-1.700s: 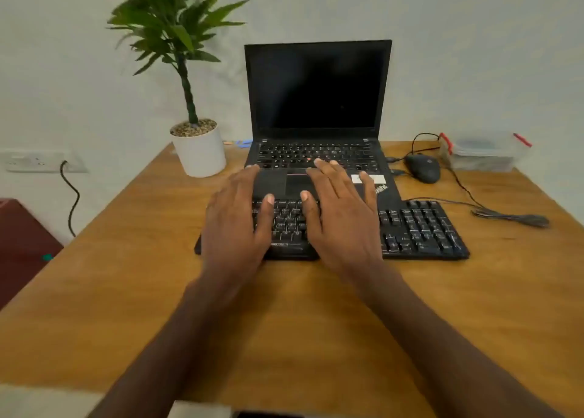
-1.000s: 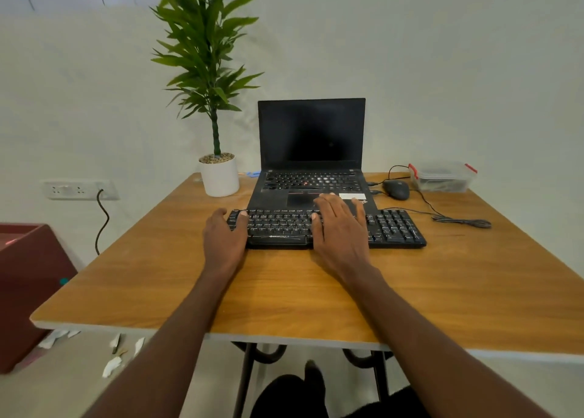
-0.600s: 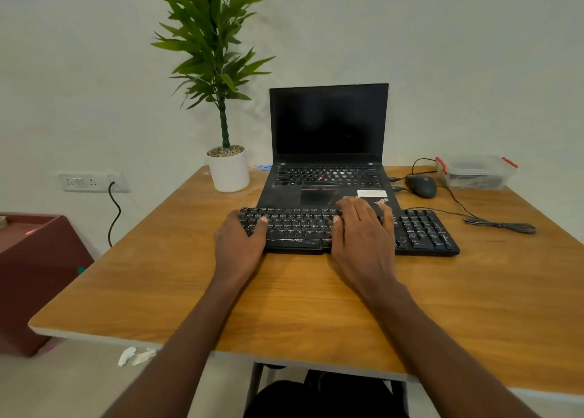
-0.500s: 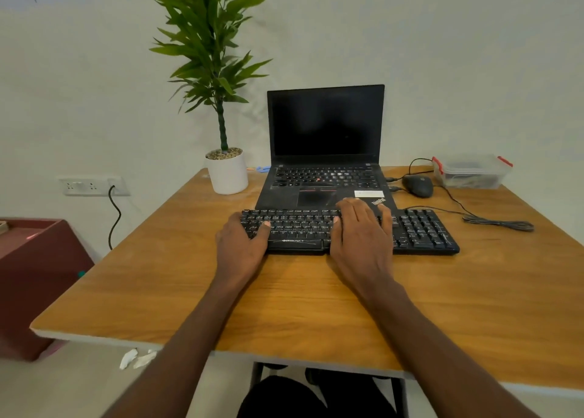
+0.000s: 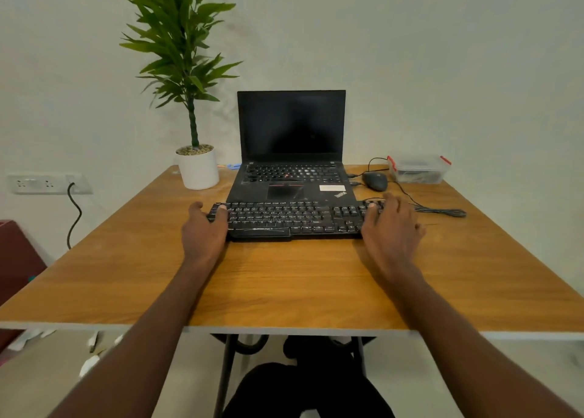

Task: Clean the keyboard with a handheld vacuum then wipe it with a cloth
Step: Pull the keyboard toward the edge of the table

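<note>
**Onlooker:** The hands have spread apart since a moment ago. They sat close together over the middle of the keyboard; now one is at each end of it.

**Colleague:** Take me across, left to right.

**Onlooker:** On the wall at far left, a socket strip with a black cord hanging from it. On the wooden table, toward the back, a white pot with a tall green plant.

**Colleague:** And the left hand?

**Onlooker:** The left hand cups the keyboard's left end, thumb on the top corner keys, fingers curled round the edge. It touches the keyboard; whether it truly grips, I cannot tell.

**Colleague:** Where does the keyboard lie?

**Onlooker:** Flat on the table, black, lengthwise across the person's front, its far edge resting on the front lip of an open laptop with a dark screen.

**Colleague:** The right side?

**Onlooker:** The right hand lies over the number-pad end, palm down, fingers spread and loose, holding nothing. It is slightly blurred, so contact with the keys is unclear.

**Colleague:** Beyond it?

**Onlooker:** A black mouse beside the laptop, a coiled cable trailing right, and a clear lidded box with red clips at the back corner.
</note>
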Motion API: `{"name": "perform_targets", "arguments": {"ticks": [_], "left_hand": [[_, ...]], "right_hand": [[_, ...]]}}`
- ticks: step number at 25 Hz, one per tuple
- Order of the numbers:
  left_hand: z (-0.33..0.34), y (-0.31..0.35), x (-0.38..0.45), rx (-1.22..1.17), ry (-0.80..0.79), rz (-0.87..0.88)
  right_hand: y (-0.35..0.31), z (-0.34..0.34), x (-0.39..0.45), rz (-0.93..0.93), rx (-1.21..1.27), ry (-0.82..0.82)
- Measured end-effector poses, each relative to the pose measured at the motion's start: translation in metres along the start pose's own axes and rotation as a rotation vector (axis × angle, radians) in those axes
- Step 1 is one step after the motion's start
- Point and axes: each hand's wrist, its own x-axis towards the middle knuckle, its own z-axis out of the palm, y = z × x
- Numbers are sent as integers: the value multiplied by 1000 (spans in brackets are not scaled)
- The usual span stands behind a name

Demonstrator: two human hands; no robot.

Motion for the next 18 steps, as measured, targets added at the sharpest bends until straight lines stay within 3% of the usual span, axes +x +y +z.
{"name": "perform_targets", "arguments": {"ticks": [4, 13, 18], "left_hand": [[0, -5, 5, -62, 24, -24], [-32, 12, -24, -317, 68, -117], [-73, 0, -76, -282, 79, -67]], "right_hand": [[13, 6, 12, 204, 159, -106], [-3, -27, -17, 251, 522, -77], [9, -56, -63, 243, 508, 43]]}}
